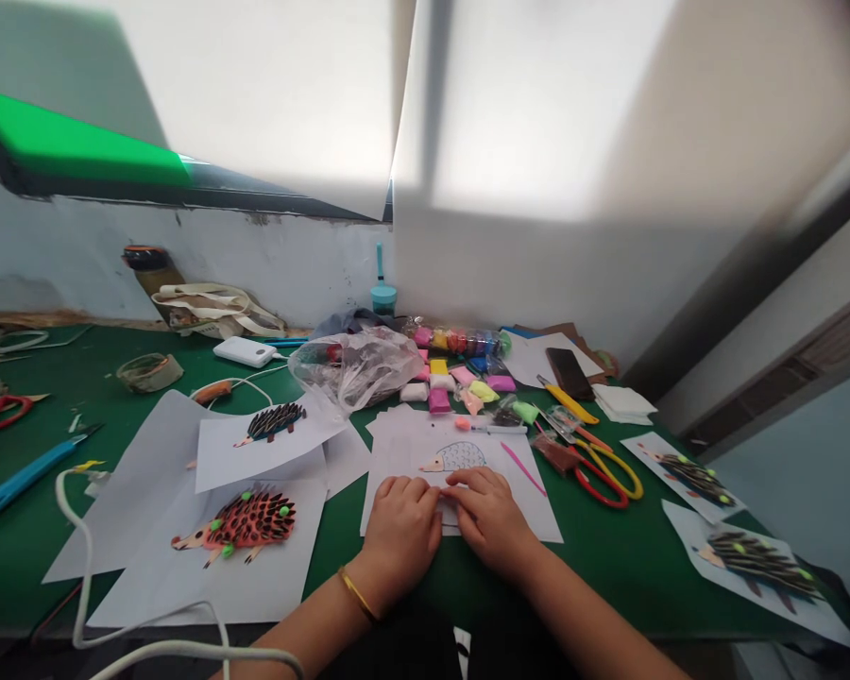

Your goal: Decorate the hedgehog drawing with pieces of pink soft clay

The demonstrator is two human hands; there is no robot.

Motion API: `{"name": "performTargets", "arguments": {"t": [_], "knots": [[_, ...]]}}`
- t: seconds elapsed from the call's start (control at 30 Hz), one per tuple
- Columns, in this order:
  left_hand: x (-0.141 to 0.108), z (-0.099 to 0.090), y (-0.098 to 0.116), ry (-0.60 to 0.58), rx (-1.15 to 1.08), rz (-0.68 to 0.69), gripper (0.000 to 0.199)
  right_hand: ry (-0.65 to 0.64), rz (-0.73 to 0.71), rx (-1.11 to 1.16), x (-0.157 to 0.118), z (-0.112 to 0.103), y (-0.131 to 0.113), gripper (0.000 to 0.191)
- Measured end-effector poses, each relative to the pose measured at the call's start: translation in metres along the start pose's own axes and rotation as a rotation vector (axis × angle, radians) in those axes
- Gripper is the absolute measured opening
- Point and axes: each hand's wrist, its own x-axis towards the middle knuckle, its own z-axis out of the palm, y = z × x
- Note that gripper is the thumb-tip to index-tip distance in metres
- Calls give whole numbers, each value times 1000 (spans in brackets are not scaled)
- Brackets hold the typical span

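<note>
A white sheet point(397, 449) with a drawn hedgehog point(460, 457) lies in front of me on the green table. Both hands rest on its lower part, just below the drawing, with their fingertips close together. My left hand point(402, 531) has its fingers curled and pressed together. My right hand point(492, 518) has its index finger and thumb bent toward the left hand. Whatever lies between the fingertips is too small or hidden to tell. A pink stick point(523, 468) lies on the sheet to the right, and a white pen-like tool point(496, 429) lies along its upper edge.
Colourful clay packets point(439, 400) and a plastic bag point(368, 364) lie behind the sheet. Scissors point(602, 477), a yellow cutter point(568, 400) and a phone point(569, 372) are at right. Hedgehog pictures point(255, 524) lie on both sides. A white cable point(77, 567) runs at front left.
</note>
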Motion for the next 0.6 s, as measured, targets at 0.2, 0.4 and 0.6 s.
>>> {"name": "performTargets", "arguments": {"t": [0.2, 0.4, 0.6], "knots": [[6, -10, -1, -73, -21, -12, 13, 19, 72, 66, 4, 0, 5, 18], [38, -32, -12, -179, -95, -50, 20, -2, 167, 98, 11, -3, 3, 11], [73, -43, -28, -273, -52, -88, 23, 12, 172, 120, 9, -10, 16, 15]]}}
